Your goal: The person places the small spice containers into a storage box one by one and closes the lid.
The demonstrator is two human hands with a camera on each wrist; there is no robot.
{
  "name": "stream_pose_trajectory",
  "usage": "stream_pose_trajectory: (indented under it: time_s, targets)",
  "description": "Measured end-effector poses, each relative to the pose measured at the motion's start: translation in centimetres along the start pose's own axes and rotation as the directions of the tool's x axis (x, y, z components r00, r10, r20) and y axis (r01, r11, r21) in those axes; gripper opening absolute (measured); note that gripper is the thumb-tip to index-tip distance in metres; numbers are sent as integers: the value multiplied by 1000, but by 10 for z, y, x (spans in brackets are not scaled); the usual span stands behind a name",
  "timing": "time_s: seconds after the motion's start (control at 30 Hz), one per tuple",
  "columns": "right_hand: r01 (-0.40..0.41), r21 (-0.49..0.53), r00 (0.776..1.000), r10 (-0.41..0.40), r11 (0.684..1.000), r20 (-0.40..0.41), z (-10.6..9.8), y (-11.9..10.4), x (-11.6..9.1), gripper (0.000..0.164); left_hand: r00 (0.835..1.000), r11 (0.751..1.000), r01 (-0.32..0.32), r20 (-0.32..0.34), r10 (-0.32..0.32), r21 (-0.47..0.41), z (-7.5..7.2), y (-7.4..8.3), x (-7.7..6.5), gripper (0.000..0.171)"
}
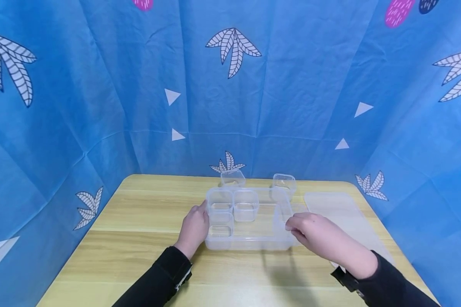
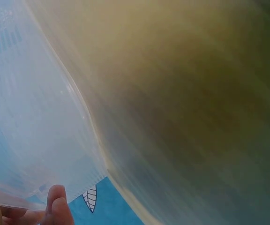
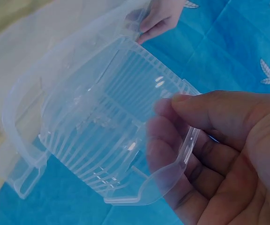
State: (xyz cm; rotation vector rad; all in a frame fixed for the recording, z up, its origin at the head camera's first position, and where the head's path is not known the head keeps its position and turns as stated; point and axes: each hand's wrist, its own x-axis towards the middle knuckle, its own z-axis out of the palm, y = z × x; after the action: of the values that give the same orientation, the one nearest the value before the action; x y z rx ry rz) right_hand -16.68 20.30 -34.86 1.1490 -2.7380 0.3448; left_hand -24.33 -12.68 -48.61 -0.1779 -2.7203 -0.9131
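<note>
A large clear plastic box [image 1: 249, 244] sits on the table with three small clear containers [image 1: 246, 207] grouped at its left. My left hand [image 1: 195, 226] grips the box's left wall; in the left wrist view its fingertips [image 2: 58, 206] show at the plastic edge. Over the box's right end, my right hand [image 1: 315, 234] holds a clear ribbed container [image 1: 282, 215], tilted. The right wrist view shows thumb and fingers [image 3: 191, 110] pinching the rim of this ribbed container [image 3: 111, 117], with fingers seen through the plastic.
Behind the box stand two more small clear containers, one at the left [image 1: 233, 178] and one at the right [image 1: 284, 182]. A flat translucent lid [image 1: 334, 207] lies right of the box, partly under my right forearm. Blue patterned cloth [image 1: 230, 106] surrounds the wooden table [image 1: 138, 238].
</note>
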Motion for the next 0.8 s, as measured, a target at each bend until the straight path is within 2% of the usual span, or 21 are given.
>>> stream_pose_trajectory:
  time_s: [0.3, 0.47, 0.63, 0.8]
  targets:
    - [-20, -27, 1000, 21, 999, 1, -5, 13, 16, 17, 1000, 1000, 11, 10, -11, 1, -2, 1, 0, 42]
    - [-22, -39, 1000, 23, 999, 14, 0, 22, 26, 18, 1000, 1000, 16, 18, -16, -1, -2, 2, 0, 42]
    - [5, -50, 999, -4, 999, 31, 6, 29, 39, 33, 999, 1000, 28, 20, -28, -8, -3, 3, 0, 42]
    - [20, -56, 999, -18, 998, 46, 11, 33, 48, 33, 999, 999, 33, 24, -33, -14, -3, 3, 0, 42]
